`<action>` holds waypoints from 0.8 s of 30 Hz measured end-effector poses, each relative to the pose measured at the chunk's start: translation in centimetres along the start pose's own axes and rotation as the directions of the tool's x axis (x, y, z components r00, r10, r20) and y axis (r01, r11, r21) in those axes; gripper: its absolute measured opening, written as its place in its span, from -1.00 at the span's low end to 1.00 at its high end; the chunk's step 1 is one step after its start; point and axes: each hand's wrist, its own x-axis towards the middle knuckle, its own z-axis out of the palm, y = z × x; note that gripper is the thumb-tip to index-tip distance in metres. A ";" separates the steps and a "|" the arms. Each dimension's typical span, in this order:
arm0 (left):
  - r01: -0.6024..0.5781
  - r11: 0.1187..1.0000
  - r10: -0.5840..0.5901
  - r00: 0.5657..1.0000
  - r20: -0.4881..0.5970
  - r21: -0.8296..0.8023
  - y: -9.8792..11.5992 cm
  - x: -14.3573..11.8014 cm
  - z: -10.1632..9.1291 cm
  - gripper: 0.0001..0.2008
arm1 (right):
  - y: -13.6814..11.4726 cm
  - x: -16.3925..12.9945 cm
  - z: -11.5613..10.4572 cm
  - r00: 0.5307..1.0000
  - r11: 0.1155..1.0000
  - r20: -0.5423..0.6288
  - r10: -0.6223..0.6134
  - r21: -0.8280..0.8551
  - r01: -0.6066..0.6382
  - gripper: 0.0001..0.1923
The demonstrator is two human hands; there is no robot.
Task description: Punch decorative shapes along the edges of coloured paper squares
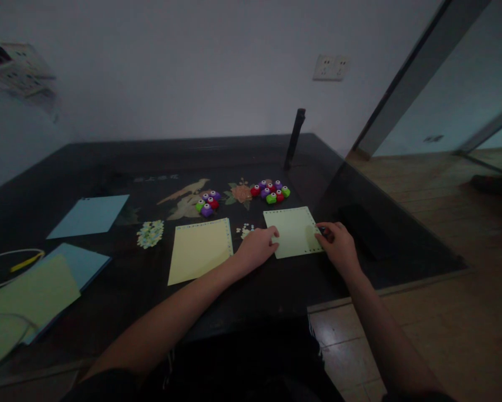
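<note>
A pale green sheet of paper [295,231] with small punched marks along its edges lies between my hands. My left hand [257,245] has curled fingers at its left edge, gripping it. At the right edge, my right hand [340,245] is closed, thumb and forefinger at the paper around a small dark thing, mostly hidden, that looks like a craft punch. Left of my left hand lies a yellow sheet [200,251] with marks along its top and right edges. Tiny pale cut-outs [245,230] are scattered beside that hand. Behind the green sheet sit several purple, red and green craft punches [271,191].
Another cluster of punches [208,204] sits behind the yellow sheet. To its left is a pile of paper cut-outs [150,233]. Blue sheets [91,215] and yellow-green sheets [45,287] lie at the left, near a white cable [8,254]. A black post [295,139] stands at the back.
</note>
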 end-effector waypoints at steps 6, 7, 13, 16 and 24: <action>0.001 1.000 -0.001 1.000 -0.007 0.024 0.8 -0.6 -1.1 -0.68 | -0.1 -0.1 -0.4 0.998 1.000 -0.056 -0.025 0.012 0.026 -0.75; -0.004 1.000 0.004 1.000 -0.010 0.028 0.9 -0.9 -1.5 -0.68 | -0.2 -0.1 -0.5 0.997 0.999 -0.065 -0.033 0.015 0.034 -0.76; -0.031 0.999 0.036 0.992 -0.120 0.042 -1.1 -3.8 -4.7 -0.77 | -2.5 0.1 -0.8 0.990 0.994 -0.101 -0.096 0.050 0.101 -0.78; 0.012 0.999 -0.003 0.977 -0.212 0.042 -4.6 -5.7 -6.6 -0.80 | -4.6 0.4 -0.4 0.988 0.984 -0.065 -0.140 0.102 0.146 -0.80; 0.114 0.980 -0.053 0.940 -0.337 0.162 -12.7 -9.0 -10.4 -0.82 | -13.6 3.4 4.2 0.849 0.874 0.206 -0.487 0.129 0.469 -0.81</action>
